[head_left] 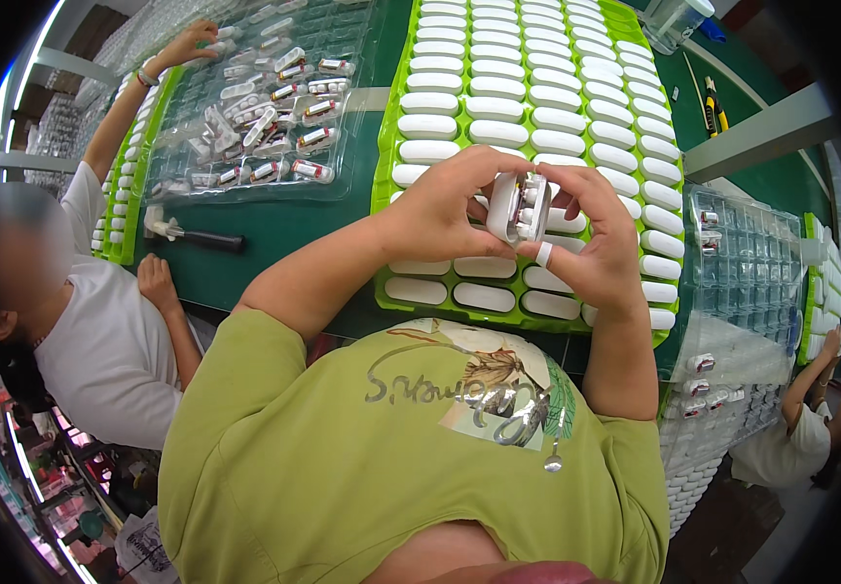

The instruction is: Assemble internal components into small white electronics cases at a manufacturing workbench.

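In front of my chest, both hands hold a small white oval plastic case (505,208), tilted up on its side. An insert with white cylindrical bits and a touch of red shows on its right side. My left hand (445,206) is closed round the case's left side, thumb below and fingers above. My right hand (596,234) pinches the insert side between thumb and fingers, with a white band round the thumb. Beneath my hands lies a bright green tray (388,185) filled with rows of white oval cases (498,133).
Left, a clear blister tray (172,146) holds loose parts with red-ended cylinders. A black-handled tool (211,238) lies below it. A co-worker's hand (192,44) reaches over that tray. Right stand a metal post (761,131), yellow-black cutter (713,109), clear trays (747,243) and another co-worker (790,448).
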Tool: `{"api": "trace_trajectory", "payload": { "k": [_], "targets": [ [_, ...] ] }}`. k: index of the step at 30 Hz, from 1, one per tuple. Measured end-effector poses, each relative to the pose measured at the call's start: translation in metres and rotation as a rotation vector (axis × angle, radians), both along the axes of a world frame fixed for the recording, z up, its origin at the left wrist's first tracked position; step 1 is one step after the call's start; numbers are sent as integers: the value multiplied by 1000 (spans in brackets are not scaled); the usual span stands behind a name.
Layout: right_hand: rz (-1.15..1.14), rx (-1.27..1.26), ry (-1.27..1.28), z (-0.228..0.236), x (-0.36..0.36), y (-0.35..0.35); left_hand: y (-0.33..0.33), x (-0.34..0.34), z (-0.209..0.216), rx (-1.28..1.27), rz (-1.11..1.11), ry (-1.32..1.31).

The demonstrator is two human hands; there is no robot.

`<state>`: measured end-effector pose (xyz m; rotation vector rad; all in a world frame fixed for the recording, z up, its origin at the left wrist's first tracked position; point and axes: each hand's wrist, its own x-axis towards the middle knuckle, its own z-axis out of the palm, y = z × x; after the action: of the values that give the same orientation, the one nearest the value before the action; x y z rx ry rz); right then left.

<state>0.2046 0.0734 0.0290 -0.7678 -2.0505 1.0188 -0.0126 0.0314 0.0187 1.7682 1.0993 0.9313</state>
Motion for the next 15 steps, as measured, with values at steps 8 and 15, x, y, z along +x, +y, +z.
{"api": "trace_trajectory", "payload": {
  "k": [8,15],
  "targets": [
    [29,-17,-62,5,3,0,-1,1,-4,-86,-4,-63],
    [31,-50,-32,4,4,3,2,-3,-10,-199,-54,-261]
  ]
}}
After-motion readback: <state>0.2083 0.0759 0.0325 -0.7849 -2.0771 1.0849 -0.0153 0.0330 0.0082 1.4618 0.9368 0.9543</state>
